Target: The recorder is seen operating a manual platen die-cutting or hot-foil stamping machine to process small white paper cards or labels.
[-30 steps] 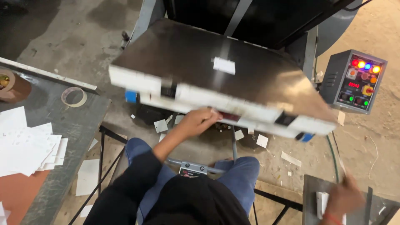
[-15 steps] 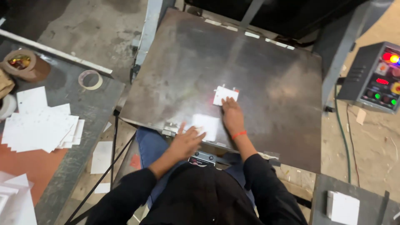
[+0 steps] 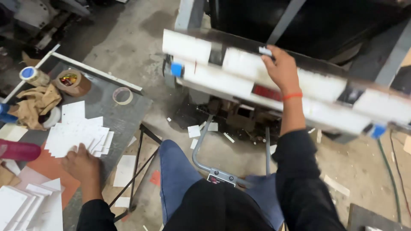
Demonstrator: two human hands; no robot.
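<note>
1. One view only: worn on the head, looking steeply down over the wearer's own lap and blue-trousered knees.
2. Faces forward and down toward the tilted metal platen [image 3: 299, 92] of the machine, filling the upper right.
3. Close enough to take in both forearms: left hand [image 3: 81, 164] low at the left, right hand [image 3: 280, 68] up near the platen's edge.
4. Takes in the grey side table [image 3: 124, 117] on the left and the concrete floor [image 3: 128, 38] beyond.
5. No second view, so no shared part of the scene.
</note>
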